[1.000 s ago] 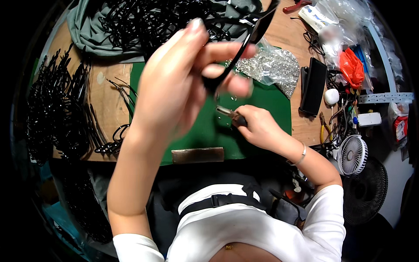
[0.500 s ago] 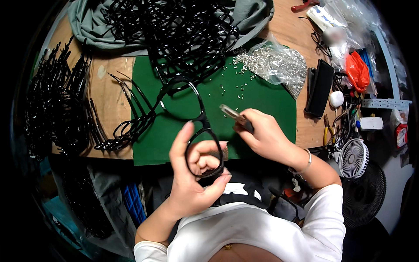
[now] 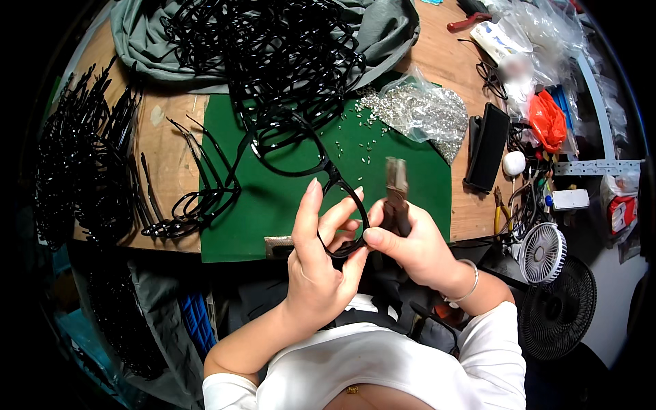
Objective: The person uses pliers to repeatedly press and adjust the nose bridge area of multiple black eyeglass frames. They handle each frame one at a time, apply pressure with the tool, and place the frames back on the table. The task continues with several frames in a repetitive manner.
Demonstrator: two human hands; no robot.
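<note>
My left hand (image 3: 313, 283) grips a black eyeglass frame (image 3: 333, 171) by the edge of its near rim, thumb below and the other fingers behind and through the rim opening. The frame tilts away to the far left, over the green mat (image 3: 273, 208). In my right hand (image 3: 425, 247) is a pair of pliers (image 3: 396, 179), jaws pointing away from me. The right thumb meets the near rim's right side, close to the left fingertips. The pliers' jaws stand apart from the frame, and the handles are mostly hidden in the palm.
Black frames lie heaped (image 3: 294, 61) on a grey cloth (image 3: 140, 51) at the back. Another black bundle (image 3: 82, 164) is at left, with a few loose frames (image 3: 198, 208) beside it. Small silver pieces spill from a clear bag (image 3: 427, 106). A black case (image 3: 488, 147) and white fan (image 3: 543, 253) are right.
My right hand has turned the pliers upright and come in to touch the frame. The left hand has shifted right, bringing the eyeglass frame with it.
</note>
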